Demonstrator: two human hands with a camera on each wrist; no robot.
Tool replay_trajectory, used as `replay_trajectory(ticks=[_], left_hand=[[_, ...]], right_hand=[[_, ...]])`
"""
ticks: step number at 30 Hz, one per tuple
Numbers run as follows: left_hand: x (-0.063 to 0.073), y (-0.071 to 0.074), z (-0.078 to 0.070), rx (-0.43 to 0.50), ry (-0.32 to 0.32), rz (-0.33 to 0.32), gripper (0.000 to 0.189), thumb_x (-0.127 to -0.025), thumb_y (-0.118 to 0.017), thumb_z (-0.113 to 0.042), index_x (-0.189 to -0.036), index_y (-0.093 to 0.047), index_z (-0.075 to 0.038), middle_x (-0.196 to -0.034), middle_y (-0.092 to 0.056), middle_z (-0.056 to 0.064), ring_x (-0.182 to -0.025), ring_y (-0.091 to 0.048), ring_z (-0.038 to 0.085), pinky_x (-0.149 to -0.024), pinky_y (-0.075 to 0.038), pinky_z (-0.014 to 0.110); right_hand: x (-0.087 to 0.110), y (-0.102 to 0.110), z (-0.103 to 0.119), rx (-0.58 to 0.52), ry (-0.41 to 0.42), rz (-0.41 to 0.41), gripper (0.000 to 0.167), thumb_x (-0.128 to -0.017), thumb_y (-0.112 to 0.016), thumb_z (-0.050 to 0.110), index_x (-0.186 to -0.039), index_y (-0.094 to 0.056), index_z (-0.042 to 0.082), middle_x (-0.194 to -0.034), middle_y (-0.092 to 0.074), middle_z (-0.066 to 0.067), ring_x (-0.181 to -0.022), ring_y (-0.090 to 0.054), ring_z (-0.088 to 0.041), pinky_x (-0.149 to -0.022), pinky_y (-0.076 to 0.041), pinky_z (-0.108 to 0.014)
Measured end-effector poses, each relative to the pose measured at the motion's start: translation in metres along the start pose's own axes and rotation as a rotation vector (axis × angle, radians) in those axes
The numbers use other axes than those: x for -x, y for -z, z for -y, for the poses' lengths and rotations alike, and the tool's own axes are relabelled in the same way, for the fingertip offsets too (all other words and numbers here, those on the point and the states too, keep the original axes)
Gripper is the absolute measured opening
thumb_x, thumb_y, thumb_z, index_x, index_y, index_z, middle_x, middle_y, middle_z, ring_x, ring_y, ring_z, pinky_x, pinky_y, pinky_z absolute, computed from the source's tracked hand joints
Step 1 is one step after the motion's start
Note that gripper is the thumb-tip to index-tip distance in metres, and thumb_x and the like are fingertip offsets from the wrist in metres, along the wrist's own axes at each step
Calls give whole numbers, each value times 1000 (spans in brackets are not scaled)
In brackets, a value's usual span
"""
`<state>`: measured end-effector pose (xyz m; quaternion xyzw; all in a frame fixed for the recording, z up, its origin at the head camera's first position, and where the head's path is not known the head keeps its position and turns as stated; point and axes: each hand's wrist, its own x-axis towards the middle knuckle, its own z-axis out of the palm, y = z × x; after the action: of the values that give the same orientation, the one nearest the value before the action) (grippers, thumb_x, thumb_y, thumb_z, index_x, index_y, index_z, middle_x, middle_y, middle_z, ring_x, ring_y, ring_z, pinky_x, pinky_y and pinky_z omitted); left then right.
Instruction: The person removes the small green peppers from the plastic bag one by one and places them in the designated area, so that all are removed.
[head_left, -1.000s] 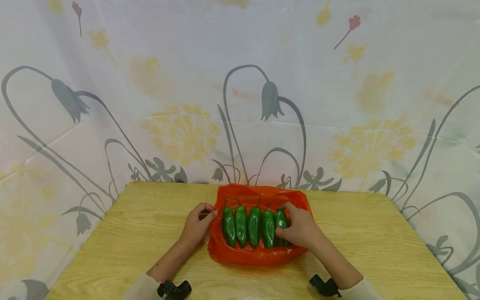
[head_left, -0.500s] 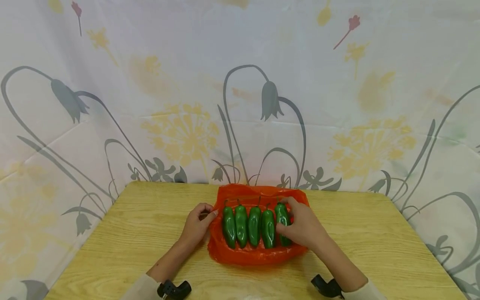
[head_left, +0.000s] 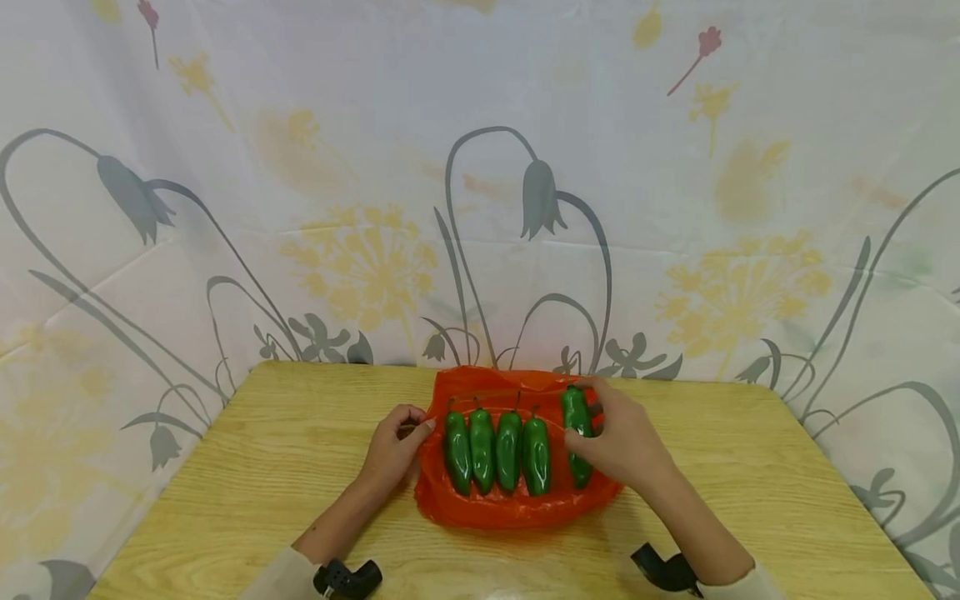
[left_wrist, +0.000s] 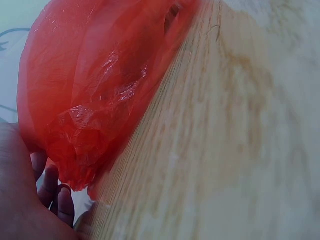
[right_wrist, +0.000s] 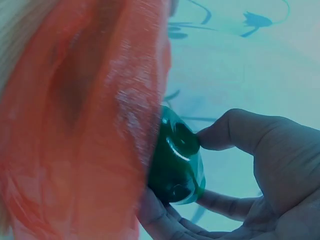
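"On the desk, near the middle, I see a red bag. What's in it?"

"Four green peppers in a row, side by side, their stems toward the far side."

"And the fifth pepper?"

"Over the bag's right part, in the right hand. The grip is clamped on it, thumb across the pepper, fingers round its far end and right side. A gap parts it from the row."

"Does its near end touch the bag?"

"I can't tell."

"The left hand?"

"At the bag's left edge, grip clamped on the plastic, thumb and fingers pinching it."

"Past the desk's far edge?"

"A flowered backdrop."
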<state>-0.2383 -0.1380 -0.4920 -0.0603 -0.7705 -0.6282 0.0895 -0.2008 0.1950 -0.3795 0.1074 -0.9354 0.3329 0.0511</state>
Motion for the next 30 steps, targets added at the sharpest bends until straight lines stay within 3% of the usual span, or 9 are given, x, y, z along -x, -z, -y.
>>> replay_trajectory(ticks=[16,30], left_hand=[[1,-1,-2,-4,2,-13,8,-102,-69,-10,-101,-68,-2,-104,-68,10,-95,-64,16,-84,-52,25],[2,-1,-2,16,38,-20,11,-102,-69,-12,-104,-68,-1,-104,-68,9,-96,-64,17,-84,-52,23]], right_hand=[[3,33,-9,-34,-33,-16,69,-89,-80,19,-149,-48,6,-109,-70,-18,-80,-69,-21,-65,-61,-37],[-3,53,-37,-9,-94,-21,69,-92,-76,23,-151,-46,3,-113,-66,-24,-87,-68,-30,-69,-61,-40]])
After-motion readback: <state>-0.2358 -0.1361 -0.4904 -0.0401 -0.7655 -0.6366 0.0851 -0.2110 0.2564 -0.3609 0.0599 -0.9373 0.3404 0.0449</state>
